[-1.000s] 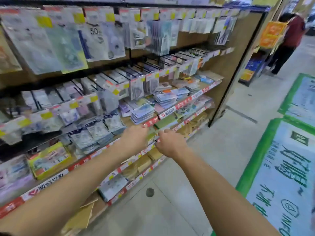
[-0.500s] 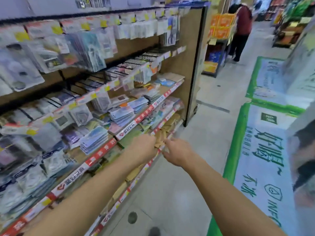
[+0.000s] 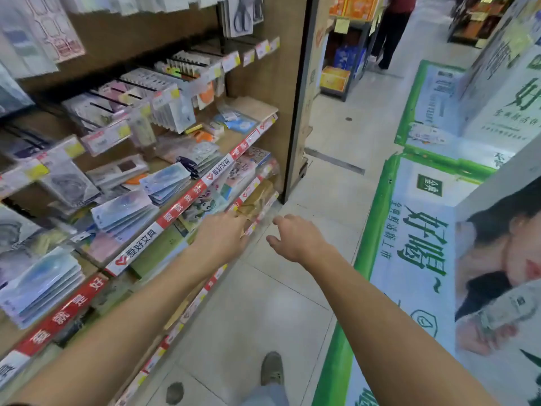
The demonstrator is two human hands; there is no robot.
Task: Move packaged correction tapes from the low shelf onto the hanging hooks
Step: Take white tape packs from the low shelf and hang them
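Stacks of flat blue-white packaged correction tapes lie on the low shelf with the red price strip; more stacks lie to their left. Above them, hanging hooks carry rows of packages with price tags. My left hand reaches out below that shelf. Its fingers are straight and touch the edge of the shelf underneath, by some brown packets. It holds nothing that I can see. My right hand hovers over the floor just right of it, fingers loosely curled and empty.
The shelf unit ends at a wooden side panel. A green-bordered floor sticker and a printed display board line the right side of the aisle. A person stands far down the aisle. My shoe is below.
My view has swung right along the shelf towards its end panel. Both hands have moved that way and lower, from the red-strip shelf edge to the shelf beneath it.
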